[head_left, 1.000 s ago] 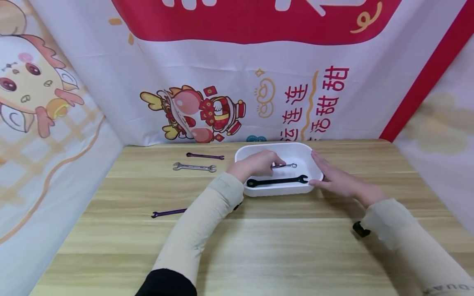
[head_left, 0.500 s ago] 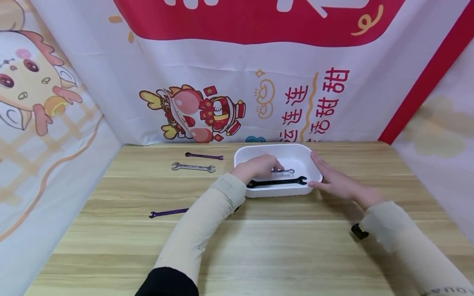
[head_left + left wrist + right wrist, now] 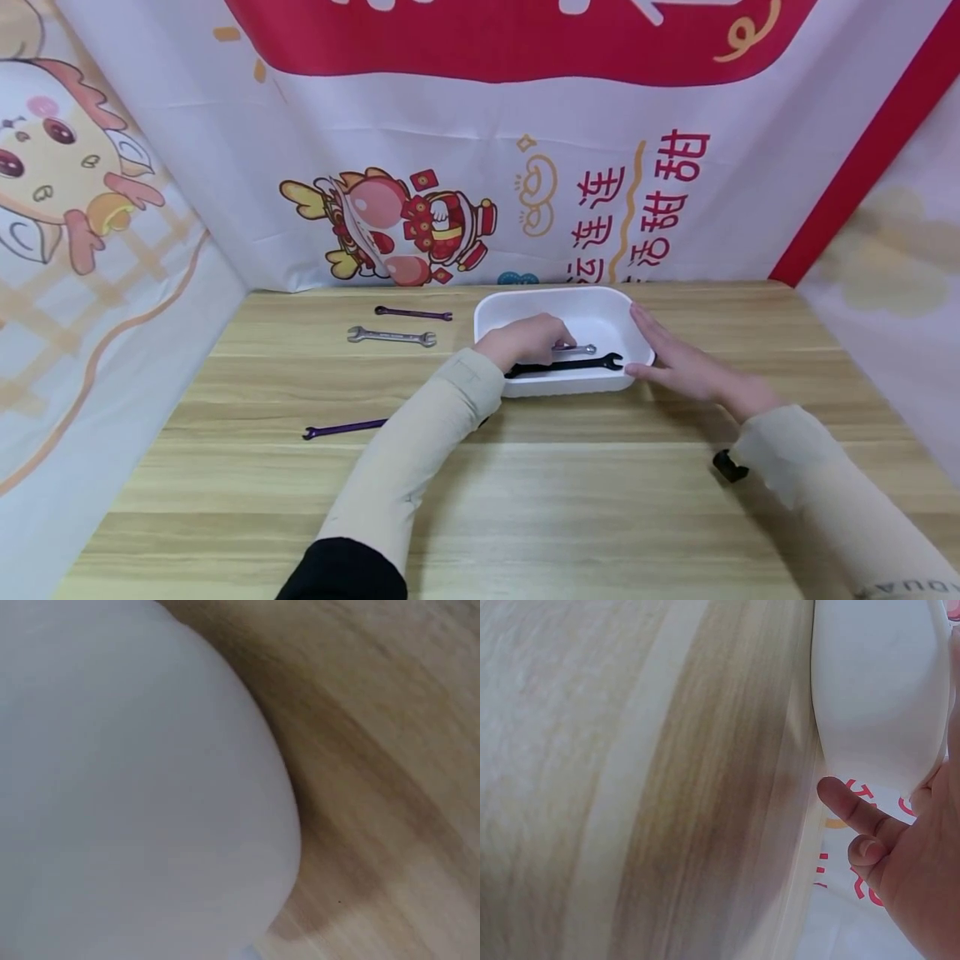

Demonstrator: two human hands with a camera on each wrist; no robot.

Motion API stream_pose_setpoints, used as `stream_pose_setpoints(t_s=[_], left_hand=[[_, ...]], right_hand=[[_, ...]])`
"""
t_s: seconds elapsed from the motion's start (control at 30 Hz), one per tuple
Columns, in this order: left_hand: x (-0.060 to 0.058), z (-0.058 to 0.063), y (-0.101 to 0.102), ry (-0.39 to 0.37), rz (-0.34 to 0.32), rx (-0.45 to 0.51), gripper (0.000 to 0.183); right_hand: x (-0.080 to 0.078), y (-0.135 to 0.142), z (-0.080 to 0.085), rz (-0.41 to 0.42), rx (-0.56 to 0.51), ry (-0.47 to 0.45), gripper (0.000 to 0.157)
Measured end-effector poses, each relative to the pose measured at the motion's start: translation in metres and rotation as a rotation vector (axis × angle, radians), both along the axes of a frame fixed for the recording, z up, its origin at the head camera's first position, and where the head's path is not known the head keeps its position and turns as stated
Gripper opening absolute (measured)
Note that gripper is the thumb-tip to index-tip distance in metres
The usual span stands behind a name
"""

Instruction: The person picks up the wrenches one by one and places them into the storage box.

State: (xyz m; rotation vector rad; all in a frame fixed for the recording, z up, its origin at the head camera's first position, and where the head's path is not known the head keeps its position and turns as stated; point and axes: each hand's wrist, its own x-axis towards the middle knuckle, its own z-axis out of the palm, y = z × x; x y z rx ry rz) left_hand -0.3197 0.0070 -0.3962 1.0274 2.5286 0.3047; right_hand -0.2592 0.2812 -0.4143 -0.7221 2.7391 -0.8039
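Observation:
My left hand (image 3: 525, 337) reaches inside the white plastic tray (image 3: 609, 321) and pinches a small silver wrench (image 3: 583, 350), whose ring end shows past the fingertips. A larger black wrench (image 3: 577, 365) lies in the tray along its near wall, partly behind that hand. At the tray's right end, my right hand (image 3: 686, 371) grips the rim, thumb at the near corner and fingers along the far side. In the right wrist view, part of the right hand (image 3: 922, 855) shows against the tray's outer wall (image 3: 881, 682). The left wrist view shows only a blurred pale surface and wood.
Left of the tray, a thin purple wrench (image 3: 412, 313) and a silver open-ended wrench (image 3: 392, 337) lie on the wooden table (image 3: 570, 500). Another purple wrench (image 3: 345, 428) lies nearer, partly covered by the left sleeve (image 3: 420, 450). A printed cloth (image 3: 450, 117) hangs behind.
My left hand has lowered the silver wrench and brought it a little nearer the black wrench inside the tray. The right hand stays at the tray's end.

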Motion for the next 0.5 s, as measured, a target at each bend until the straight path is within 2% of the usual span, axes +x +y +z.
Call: stream_pose_setpoints(t_s=[0.5], left_hand=[[-0.0019,-0.0029,0.0014,-0.01,-0.023,0.01,0.048]], right_hand=[[-0.0001,-0.0014,0.0007,-0.009,0.006,-0.01,0.097]])
